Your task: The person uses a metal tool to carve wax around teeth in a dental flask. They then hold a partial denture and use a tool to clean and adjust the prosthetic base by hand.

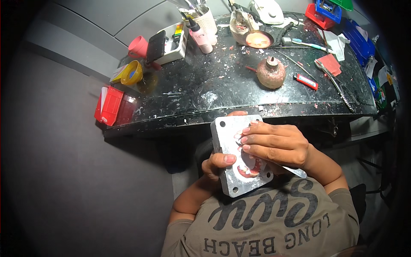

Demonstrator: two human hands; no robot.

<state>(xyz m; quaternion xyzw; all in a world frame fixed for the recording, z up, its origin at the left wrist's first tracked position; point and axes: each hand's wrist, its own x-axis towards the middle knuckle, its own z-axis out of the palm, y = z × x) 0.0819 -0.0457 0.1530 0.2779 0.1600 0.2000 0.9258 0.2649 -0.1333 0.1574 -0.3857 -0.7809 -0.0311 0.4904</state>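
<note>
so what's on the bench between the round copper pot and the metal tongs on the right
A small red lighter lies between the copper pot and the tongs, on the black bench among pale flecks of debris. The head view shows it.

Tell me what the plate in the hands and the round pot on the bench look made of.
Plate: likely cast metal, dull grey and matte, with bolt holes at the corners. The left hand grips its edge; the right hand lies across it. Pot: probably metal, brownish and tarnished, though crusted residue leaves that uncertain.
</note>
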